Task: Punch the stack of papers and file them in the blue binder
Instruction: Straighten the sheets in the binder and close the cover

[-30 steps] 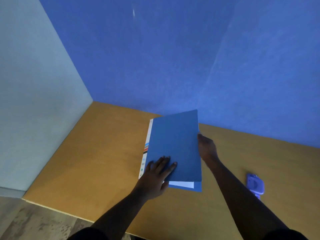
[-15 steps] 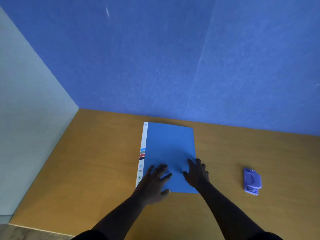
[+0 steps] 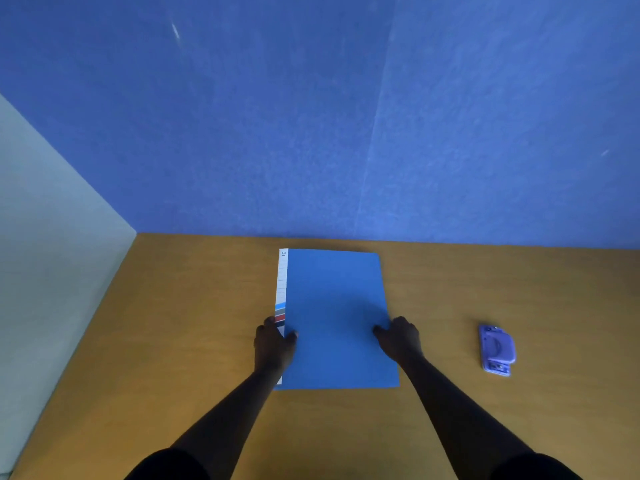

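A flat, rectangular blue binder (image 3: 337,320) of thin card or plastic is seen lying closed on the brown wooden table (image 3: 173,323), its long sides running away from the viewer and its far end close to the blue wall (image 3: 311,116). Along its left edge a narrow white strip (image 3: 282,289) is printed with small coloured bands. The left hand (image 3: 273,342) is laid against the binder's left edge, near the lower part of the strip, with the thumb resting on the cover and the other fingers curled down at the side; whether the edge is actually pinched cannot be told. The right hand (image 3: 398,339) is set at the right edge, fingers bent, with the fingertips touching the cover; a firm grasp cannot be confirmed there either. Both forearms are stretched forward from the lower edge of the view. A small purple plastic hole punch (image 3: 497,349) is left on the table well to the right of the binder, touched by neither hand. A pale grey-green side wall (image 3: 45,271) is met by the table on the left.
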